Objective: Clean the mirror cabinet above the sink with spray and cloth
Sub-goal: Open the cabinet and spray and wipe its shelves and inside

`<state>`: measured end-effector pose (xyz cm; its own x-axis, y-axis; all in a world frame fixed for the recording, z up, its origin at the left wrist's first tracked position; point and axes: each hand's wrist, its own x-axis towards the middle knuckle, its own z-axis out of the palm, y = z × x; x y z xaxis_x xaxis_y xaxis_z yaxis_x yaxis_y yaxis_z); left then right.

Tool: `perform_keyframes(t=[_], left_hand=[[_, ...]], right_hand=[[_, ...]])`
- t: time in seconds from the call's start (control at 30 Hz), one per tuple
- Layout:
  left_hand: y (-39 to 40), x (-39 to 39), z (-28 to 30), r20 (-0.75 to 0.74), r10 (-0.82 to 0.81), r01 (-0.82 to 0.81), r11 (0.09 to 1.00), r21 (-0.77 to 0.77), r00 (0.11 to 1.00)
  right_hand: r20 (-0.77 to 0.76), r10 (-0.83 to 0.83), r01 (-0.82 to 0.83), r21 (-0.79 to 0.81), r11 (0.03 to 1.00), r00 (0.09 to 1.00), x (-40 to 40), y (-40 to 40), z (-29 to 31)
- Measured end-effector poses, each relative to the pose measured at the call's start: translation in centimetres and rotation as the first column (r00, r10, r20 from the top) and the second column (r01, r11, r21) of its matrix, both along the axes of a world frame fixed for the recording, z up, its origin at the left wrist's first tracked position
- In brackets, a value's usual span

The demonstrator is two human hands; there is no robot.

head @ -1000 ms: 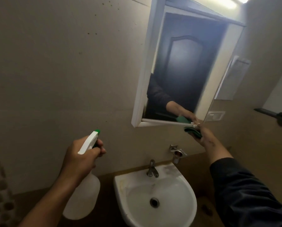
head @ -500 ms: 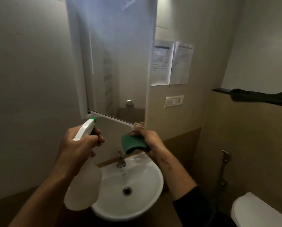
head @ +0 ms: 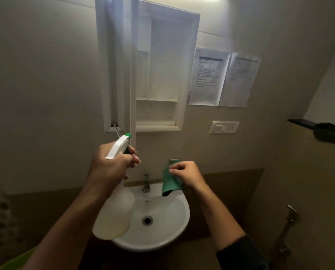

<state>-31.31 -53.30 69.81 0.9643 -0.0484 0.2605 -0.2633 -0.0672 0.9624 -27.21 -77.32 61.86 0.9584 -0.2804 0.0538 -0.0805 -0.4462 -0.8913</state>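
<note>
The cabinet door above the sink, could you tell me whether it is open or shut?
Open: the cabinet door stands swung out, edge-on, baring the white shelves inside.

There are two hands [head: 112,168], one spray bottle [head: 115,213], one green cloth [head: 169,182], one sink [head: 162,221] with one tap [head: 146,183], one cabinet [head: 162,75] with one open door [head: 117,65], two paper sheets [head: 208,76] on the wall, and one switch plate [head: 224,127].
</note>
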Motion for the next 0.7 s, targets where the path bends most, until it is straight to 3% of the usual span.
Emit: perform_keyframes(t=[0.23,0.53,0.7], left_hand=[[-3.0,1.7,-1.1,-0.022,-0.025,0.025,0.999,0.029,0.999],[-7.7,9.2,-1.9,-0.067,0.005,-0.006,1.0,-0.018,0.998],[-8.4,14.4,-1.3,-0.122,0.053,-0.056,0.998,-0.026,0.991]], right_hand=[[0.169,-0.183,0.181,0.027,0.983,0.969,3.6,-4.5,1.1],[0.325,-0.167,0.137,0.113,0.984,0.931,10.8,-5.8,4.2],[0.35,-0.118,0.102,0.065,0.993,0.929,14.6,-5.1,5.7]])
